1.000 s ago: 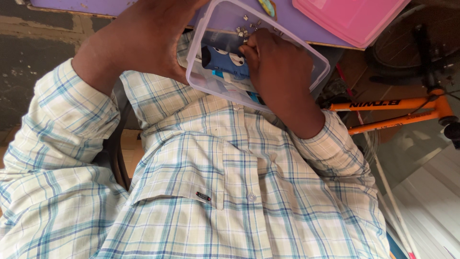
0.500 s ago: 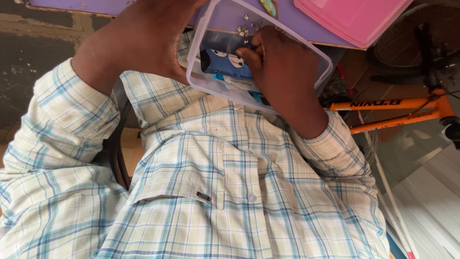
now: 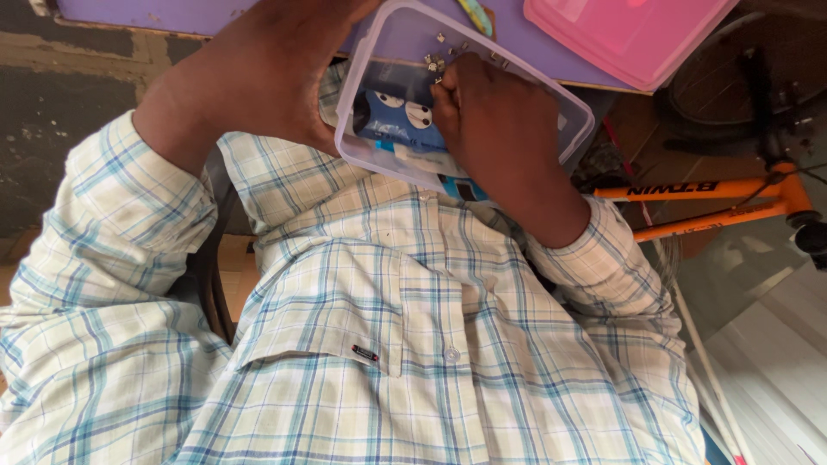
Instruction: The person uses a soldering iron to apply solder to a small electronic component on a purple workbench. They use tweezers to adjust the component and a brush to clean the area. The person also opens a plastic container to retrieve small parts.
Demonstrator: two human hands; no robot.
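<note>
My left hand grips the left rim of a clear rectangular plastic container, held tilted over my chest. Inside the container, my right hand is seen from the back. Its curled fingertips touch several small metal pieces gathered in the far corner. Whether a piece is pinched between the fingers is hidden. A blue card with cartoon eyes shows through the container's clear bottom.
A purple table top runs along the far edge, with a pink lid on it at the right. An orange bicycle frame and a wheel stand to my right. My checked shirt fills the foreground.
My right hand's fingertips have crept further into the container's far corner among the metal pieces. My left hand keeps its grip on the rim.
</note>
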